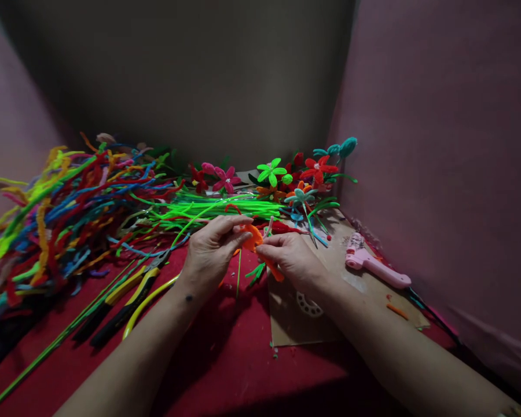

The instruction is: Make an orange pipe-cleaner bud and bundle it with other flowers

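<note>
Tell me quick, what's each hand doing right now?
Left hand: closed, fingertips pinching a bright orange fuzzy piece.
Right hand: closed, its fingertips pinching orange fuzzy material too; whether it's the same piece, I can't tell.

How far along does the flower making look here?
Looks done: the green flower and red flower at the back have formed petals.

In hand: the left hand and right hand pinch an orange fuzzy piece, not yet a recognizable flower.

Left, probably: shaping that piece. The multicolored strips and green stems lie loose; whether they are needed, I cannot tell.
</note>
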`<action>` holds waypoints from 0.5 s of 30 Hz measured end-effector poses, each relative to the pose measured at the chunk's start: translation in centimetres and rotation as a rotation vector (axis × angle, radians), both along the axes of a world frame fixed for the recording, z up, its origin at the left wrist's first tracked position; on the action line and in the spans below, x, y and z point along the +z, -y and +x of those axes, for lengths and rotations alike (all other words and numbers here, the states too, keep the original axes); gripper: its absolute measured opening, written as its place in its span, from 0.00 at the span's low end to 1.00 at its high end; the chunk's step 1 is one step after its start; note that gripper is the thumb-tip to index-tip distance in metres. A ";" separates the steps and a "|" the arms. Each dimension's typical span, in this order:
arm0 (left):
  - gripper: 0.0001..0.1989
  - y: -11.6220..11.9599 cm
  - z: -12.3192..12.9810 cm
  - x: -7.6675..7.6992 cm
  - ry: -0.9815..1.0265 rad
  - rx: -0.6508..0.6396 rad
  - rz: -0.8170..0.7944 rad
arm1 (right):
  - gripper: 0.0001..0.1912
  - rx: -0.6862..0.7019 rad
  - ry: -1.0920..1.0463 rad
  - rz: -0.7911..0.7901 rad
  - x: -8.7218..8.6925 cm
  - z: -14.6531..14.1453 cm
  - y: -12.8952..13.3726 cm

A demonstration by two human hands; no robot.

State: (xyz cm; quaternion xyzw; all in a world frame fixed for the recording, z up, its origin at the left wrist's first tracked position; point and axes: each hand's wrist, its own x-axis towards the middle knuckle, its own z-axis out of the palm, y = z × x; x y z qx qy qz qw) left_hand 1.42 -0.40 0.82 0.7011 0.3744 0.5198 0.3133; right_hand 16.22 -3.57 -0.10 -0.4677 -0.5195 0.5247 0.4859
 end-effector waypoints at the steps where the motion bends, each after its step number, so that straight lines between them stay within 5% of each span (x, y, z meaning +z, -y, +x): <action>1: 0.10 -0.1 -0.1 -0.1 -0.027 0.008 0.024 | 0.09 0.006 0.011 0.001 0.0 0.0 0.0; 15: 0.06 0.4 -0.1 0.1 -0.184 0.194 0.082 | 0.12 -0.015 0.204 0.141 -0.1 0.2 -0.2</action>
